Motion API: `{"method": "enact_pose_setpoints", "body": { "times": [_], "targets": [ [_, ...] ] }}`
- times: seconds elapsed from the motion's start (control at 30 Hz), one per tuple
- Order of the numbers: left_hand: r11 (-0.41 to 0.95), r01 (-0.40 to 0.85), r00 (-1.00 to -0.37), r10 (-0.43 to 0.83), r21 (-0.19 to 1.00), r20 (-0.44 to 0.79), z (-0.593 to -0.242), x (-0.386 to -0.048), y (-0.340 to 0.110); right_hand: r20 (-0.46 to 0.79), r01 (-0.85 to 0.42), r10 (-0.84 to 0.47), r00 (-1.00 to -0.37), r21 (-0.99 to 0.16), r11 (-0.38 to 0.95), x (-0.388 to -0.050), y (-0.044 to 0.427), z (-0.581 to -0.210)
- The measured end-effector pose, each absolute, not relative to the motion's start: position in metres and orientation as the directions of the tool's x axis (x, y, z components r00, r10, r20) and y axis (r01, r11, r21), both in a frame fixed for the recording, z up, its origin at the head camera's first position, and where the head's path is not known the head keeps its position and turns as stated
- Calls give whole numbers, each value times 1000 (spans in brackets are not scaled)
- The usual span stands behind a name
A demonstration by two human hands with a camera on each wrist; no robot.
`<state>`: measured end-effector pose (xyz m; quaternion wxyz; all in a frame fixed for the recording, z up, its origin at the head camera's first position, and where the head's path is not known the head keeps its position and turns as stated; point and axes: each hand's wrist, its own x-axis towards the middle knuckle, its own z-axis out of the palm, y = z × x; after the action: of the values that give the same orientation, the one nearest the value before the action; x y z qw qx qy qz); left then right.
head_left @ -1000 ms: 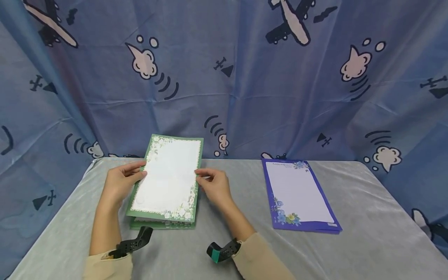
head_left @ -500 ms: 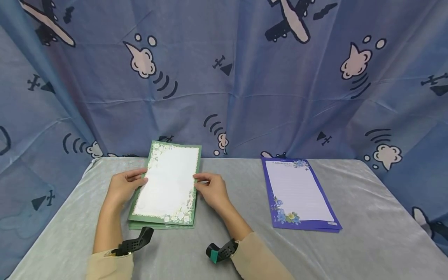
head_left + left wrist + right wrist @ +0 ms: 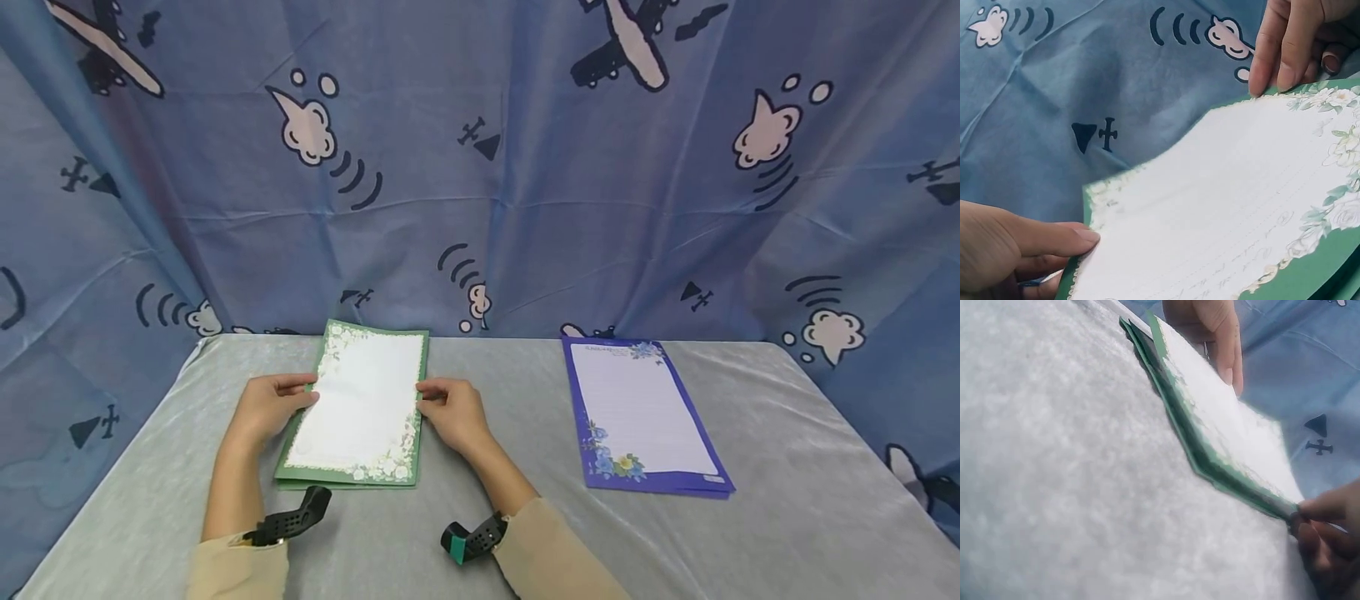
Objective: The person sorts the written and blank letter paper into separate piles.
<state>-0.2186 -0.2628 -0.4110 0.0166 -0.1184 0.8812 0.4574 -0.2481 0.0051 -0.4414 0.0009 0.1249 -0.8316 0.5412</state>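
A white sheet of paper point(image 3: 360, 404) with a green border and printed white flowers tilts up at its far end, over a stack of like green-edged sheets point(image 3: 300, 485). My left hand point(image 3: 264, 410) pinches its left edge, thumb on the printed face. On the opposite edge my right hand point(image 3: 456, 414) pinches the sheet between thumb and fingers. The left wrist view shows the sheet point(image 3: 1210, 200) bowed between both hands. Green layers point(image 3: 1179, 437) lie close beneath it in the right wrist view. Most of the stack is hidden under the sheet.
Right of the hands lies a purple-bordered stack of paper point(image 3: 645, 412) with blue and yellow flowers. A grey cloth point(image 3: 510, 367) covers the table. Behind it hangs a blue curtain point(image 3: 405, 242) printed with planes and clouds.
Both hands have lowered the green-bordered sheet and drawn it slightly nearer, so its near edge now almost meets the stack's edge. The purple-bordered stack has stayed in place.
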Motion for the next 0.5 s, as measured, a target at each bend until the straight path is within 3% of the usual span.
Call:
{"method": "enact_pose_setpoints", "body": {
  "times": [0.5],
  "targets": [
    [644, -235, -971, -192, 728, -144, -415, -221, -259, 186, -250, -177, -967, -839, 483, -247, 2, -446]
  ]
}}
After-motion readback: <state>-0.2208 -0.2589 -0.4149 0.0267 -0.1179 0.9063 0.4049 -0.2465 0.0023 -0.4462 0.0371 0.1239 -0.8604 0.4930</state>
